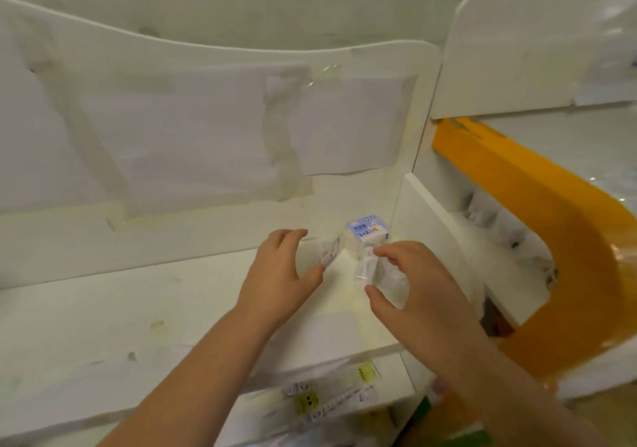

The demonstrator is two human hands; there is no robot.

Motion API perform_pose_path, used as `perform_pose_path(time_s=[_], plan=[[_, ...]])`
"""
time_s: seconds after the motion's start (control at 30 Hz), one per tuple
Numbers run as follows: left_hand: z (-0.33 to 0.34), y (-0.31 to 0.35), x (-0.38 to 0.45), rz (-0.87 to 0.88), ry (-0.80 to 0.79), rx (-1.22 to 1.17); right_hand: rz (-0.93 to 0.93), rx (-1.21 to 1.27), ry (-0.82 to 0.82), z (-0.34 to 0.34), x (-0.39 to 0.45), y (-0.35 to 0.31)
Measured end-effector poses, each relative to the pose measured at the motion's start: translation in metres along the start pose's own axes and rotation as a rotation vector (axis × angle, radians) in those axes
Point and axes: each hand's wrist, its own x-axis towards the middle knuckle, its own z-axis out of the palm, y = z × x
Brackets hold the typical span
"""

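White shelf (138,308) with taped paper on its back panel. The left hand (281,274) curved round a small printed pack (329,253), fingers spread and bent, thumb tip at the pack's lower edge. Blur left it unclear whether the fingers actually closed on it. A blue-topped carton (367,231) stood upright in the shelf's back right corner, just beside the side panel (410,212). In front of it, the right hand (417,291) pinched a clear-wrapped pack (374,271) between thumb and bent fingers.

Step in hand, as judged: setting small packs onto the shelf next to the carton. The next move would call for lowering both packs into the gap before the carton without tipping it.

The wrapped pack's contents and all printing were too smeared to read. The right palm hid its far side. Packets on the lower shelf (327,402) and behind the orange board (551,226) were indistinct.
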Motion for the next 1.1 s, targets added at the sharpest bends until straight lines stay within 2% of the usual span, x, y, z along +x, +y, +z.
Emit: perform_pose_path(time_s=[0.2,0.33,0.47,0.6,0.73,1.1], plan=[[0.039,-0.006,0.032,-0.068,-0.133,-0.104,0.081,-0.108,0.048,0.001,-0.008,-0.005],[0.032,-0.011,0.028,0.018,-0.074,-0.167,0.118,-0.192,0.104,0.002,0.0,0.001],[0.006,-0.012,0.012,0.086,-0.005,-0.242,0.218,-0.305,0.009,0.014,0.012,0.006],[-0.015,-0.016,-0.004,0.069,0.039,-0.271,0.298,-0.429,-0.052,0.03,0.019,0.016],[-0.028,-0.015,-0.015,0.053,0.047,-0.287,0.333,-0.479,-0.001,0.039,0.023,0.023],[-0.026,-0.019,-0.017,0.061,0.047,-0.286,0.398,-0.289,0.092,0.034,0.017,0.022]])
